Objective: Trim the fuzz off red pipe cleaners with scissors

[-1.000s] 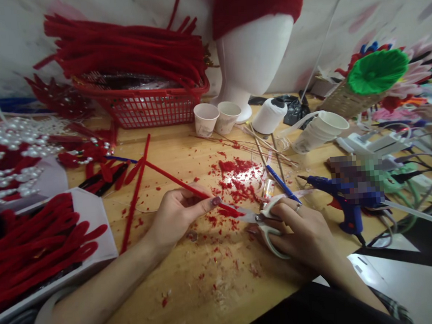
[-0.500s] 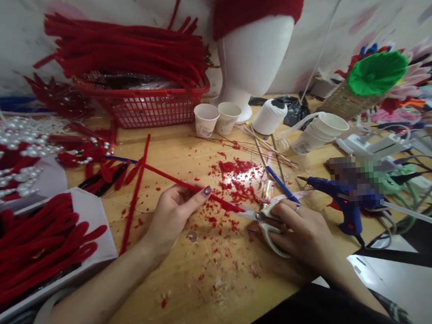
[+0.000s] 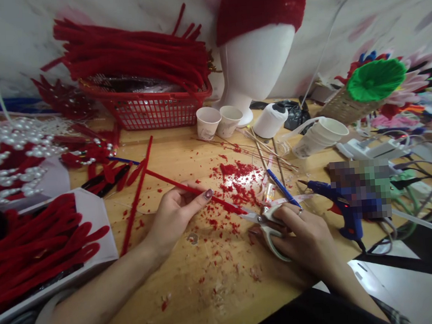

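Note:
Between thumb and fingers, my left hand (image 3: pixel 178 206) pinches a red fuzzy pipe cleaner (image 3: pixel 168 179) that slants down to the right. My right hand (image 3: pixel 304 230) has its fingers through the handles of white-handled scissors (image 3: pixel 275 241). The blades meet the pipe cleaner's right end, which looks trimmed to a taper. Red fuzz clippings (image 3: pixel 235 178) lie scattered on the wooden table (image 3: pixel 144 305) around and behind the blades. A second red pipe cleaner (image 3: pixel 137 197) rests on the table left of my left hand.
A blue glue gun (image 3: pixel 337 200) lies right of my right hand, with cords behind it. Paper cups (image 3: pixel 208 123), a white thread spool (image 3: pixel 271 121), a mannequin head (image 3: pixel 257 60) and a red basket (image 3: pixel 153 109) of pipe cleaners stand behind. At left is a white box (image 3: pixel 97 214) of red loops.
The camera view has shifted slightly, so everything sits a little lower. Both hands keep their hold, and the scissor blades stay at the pipe cleaner's end.

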A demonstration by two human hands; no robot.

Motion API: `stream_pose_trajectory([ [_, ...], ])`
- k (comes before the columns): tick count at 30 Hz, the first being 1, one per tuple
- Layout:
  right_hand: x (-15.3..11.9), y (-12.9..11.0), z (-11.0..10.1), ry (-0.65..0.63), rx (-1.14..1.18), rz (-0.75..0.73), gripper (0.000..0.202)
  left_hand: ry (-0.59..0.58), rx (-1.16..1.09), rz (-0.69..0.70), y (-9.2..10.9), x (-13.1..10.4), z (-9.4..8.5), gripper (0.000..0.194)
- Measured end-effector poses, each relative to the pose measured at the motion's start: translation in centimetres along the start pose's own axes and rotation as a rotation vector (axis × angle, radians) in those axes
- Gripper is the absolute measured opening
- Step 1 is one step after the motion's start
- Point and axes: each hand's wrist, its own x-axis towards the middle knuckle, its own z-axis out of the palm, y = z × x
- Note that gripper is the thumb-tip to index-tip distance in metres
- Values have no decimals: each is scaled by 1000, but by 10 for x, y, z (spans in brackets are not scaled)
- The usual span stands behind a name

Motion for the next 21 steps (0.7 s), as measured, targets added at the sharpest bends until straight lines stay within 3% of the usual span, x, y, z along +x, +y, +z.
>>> stream_pose_trajectory([
  [6,-1,1,-1,26,-20,-15,15,-48,112,7,2,0,-2,12],
  [11,0,-1,-2,20,-6,-6,13,-69,113,-56,3,-1,-1,14],
  [21,1,-1,0,22,49,-7,18,-109,134,-35,11,-3,3,13],
])
